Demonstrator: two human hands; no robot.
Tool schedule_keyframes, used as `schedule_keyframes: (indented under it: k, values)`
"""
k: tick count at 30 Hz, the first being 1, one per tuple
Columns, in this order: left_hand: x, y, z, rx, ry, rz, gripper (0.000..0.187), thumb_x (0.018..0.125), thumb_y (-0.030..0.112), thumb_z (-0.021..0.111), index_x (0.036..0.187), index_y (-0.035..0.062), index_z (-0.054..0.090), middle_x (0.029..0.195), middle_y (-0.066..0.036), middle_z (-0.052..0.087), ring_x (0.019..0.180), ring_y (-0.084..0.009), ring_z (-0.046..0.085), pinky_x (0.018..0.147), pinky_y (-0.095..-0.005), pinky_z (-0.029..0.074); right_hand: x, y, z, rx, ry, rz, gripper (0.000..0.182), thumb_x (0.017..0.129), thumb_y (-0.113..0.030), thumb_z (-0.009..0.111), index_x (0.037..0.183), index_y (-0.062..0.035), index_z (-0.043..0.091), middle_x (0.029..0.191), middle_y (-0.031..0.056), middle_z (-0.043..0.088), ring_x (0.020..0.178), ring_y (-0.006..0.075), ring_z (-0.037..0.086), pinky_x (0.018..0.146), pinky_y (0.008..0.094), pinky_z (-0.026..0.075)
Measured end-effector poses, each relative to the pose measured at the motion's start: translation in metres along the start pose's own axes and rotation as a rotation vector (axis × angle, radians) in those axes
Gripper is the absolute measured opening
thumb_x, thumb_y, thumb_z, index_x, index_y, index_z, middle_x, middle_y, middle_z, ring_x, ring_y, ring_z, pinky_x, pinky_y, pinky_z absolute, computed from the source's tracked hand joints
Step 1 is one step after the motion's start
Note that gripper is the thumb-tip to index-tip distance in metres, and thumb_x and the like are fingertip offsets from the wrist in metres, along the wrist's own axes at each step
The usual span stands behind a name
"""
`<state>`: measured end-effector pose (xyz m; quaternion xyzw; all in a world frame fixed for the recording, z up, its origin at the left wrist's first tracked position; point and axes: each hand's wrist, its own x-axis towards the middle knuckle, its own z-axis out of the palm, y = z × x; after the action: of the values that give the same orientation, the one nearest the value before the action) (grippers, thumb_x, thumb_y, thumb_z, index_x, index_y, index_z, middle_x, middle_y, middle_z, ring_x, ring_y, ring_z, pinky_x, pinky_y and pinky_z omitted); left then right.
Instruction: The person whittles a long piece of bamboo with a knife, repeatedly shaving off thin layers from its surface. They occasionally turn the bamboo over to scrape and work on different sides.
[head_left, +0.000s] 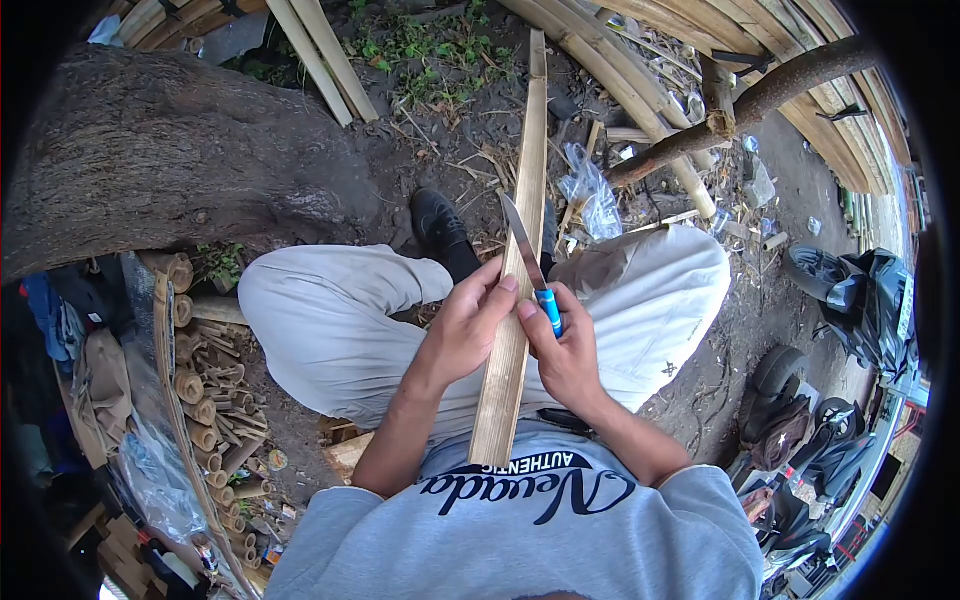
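Observation:
A long split bamboo strip (pixel 500 400) runs from against my shirt out between my knees, its far end over the soil. My left hand (pixel 464 325) grips the strip's left edge at about its middle, thumb on top. In my right hand (pixel 566 345) is a knife (pixel 520 240) with a blue taped handle, the fingers wrapped round it beside the strip's right edge. The blade slants up and left across the strip, its tip near the left edge.
A thick tree trunk (pixel 170 155) lies at the left, above stacked bamboo pieces (pixel 205 410). A branch (pixel 760 100) crosses the upper right, near a clear plastic bag (pixel 592 195). Bamboo poles (pixel 630 85) lean behind. Shoes and dark bags (pixel 780 430) sit at the right.

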<state>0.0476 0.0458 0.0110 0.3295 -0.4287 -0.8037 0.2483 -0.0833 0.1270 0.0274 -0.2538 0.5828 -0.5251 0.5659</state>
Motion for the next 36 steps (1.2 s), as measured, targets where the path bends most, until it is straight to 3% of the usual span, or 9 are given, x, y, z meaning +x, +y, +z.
schedule_keyframes:
  k: [9,14,16,22,24,25,28,32,36]
  values:
    - [0.019,0.008,0.000,0.038,0.020,0.110,0.040,0.111,0.021,0.046,0.140,-0.0051,0.053,0.122,-0.010,0.066,0.113,-0.0122,0.061,0.099,-0.0275,0.048,0.017,-0.001,0.001,-0.004,0.026,-0.079,0.016,0.104,-0.019,0.061,0.103,-0.0033,0.056,0.077,-0.0068,0.047,0.069,0.0002,0.041,0.058,0.0201,0.032]
    - [0.085,-0.022,-0.015,0.077,0.257,0.205,0.054,0.113,0.040,0.037,0.136,-0.0049,0.057,0.122,-0.010,0.067,0.107,-0.0123,0.063,0.098,-0.0270,0.047,0.095,0.024,-0.015,-0.105,0.133,-0.214,0.027,0.105,-0.026,0.059,0.099,0.0002,0.058,0.074,-0.0049,0.049,0.066,0.0031,0.043,0.056,0.0255,0.036]
    - [0.085,-0.029,-0.035,0.090,0.197,0.000,0.063,0.113,0.049,0.031,0.134,-0.0041,0.059,0.123,-0.011,0.066,0.104,-0.0129,0.064,0.095,-0.0264,0.048,0.119,0.041,-0.020,-0.278,0.110,-0.272,0.032,0.104,-0.029,0.058,0.099,0.0026,0.059,0.071,-0.0029,0.049,0.064,0.0053,0.044,0.056,0.0280,0.037]
    - [0.046,-0.032,-0.059,-0.124,0.205,-0.269,0.066,0.107,0.061,0.035,0.124,0.0018,0.059,0.101,-0.015,0.069,0.080,-0.0251,0.074,0.068,-0.0356,0.060,0.157,0.054,-0.020,-0.285,0.189,-0.226,0.033,0.104,-0.029,0.058,0.096,0.0026,0.060,0.065,-0.0022,0.046,0.061,0.0067,0.043,0.054,0.0301,0.037]
    - [0.035,-0.023,-0.058,-0.033,0.044,-0.305,0.056,0.109,0.054,0.037,0.120,0.0037,0.058,0.092,-0.014,0.070,0.067,-0.0187,0.071,0.056,-0.0278,0.056,0.172,0.052,-0.026,-0.394,0.146,-0.232,0.037,0.105,-0.032,0.058,0.092,0.0020,0.061,0.064,-0.0017,0.046,0.060,0.0076,0.042,0.054,0.0312,0.037]
    - [0.036,-0.023,-0.045,0.016,0.152,-0.260,0.047,0.111,0.047,0.038,0.118,0.0043,0.055,0.081,-0.011,0.067,0.054,-0.0148,0.064,0.045,-0.0246,0.049,0.173,0.046,-0.029,-0.439,0.089,-0.160,0.042,0.106,-0.036,0.058,0.090,0.0024,0.061,0.065,-0.0008,0.048,0.060,0.0089,0.044,0.054,0.0338,0.038]
    - [0.045,-0.036,-0.044,0.045,0.256,-0.198,0.046,0.111,0.044,0.038,0.114,0.0042,0.060,0.074,-0.006,0.062,0.052,-0.0113,0.057,0.044,-0.0246,0.044,0.178,0.039,-0.034,-0.497,-0.010,-0.217,0.049,0.105,-0.043,0.058,0.091,0.0036,0.060,0.065,0.0006,0.049,0.060,0.0102,0.046,0.054,0.0359,0.039]
    - [0.050,-0.043,-0.048,-0.012,0.273,-0.153,0.047,0.111,0.046,0.038,0.116,0.0043,0.060,0.070,-0.003,0.059,0.049,-0.0087,0.052,0.041,-0.0229,0.038,0.142,0.027,-0.047,-0.767,0.092,-0.370,0.047,0.110,-0.037,0.048,0.084,0.0022,0.055,0.064,0.0160,0.057,0.054,0.0322,0.055,0.056,0.0428,0.043]
    - [0.051,-0.046,-0.042,0.082,0.320,-0.134,0.048,0.110,0.046,0.038,0.118,0.0037,0.060,0.072,-0.004,0.060,0.048,-0.0085,0.051,0.041,-0.0231,0.038,0.096,0.039,-0.057,-0.867,-0.050,-0.329,0.039,0.110,-0.031,0.047,0.085,-0.0012,0.051,0.066,0.0199,0.058,0.060,0.0421,0.059,0.057,0.0482,0.045]
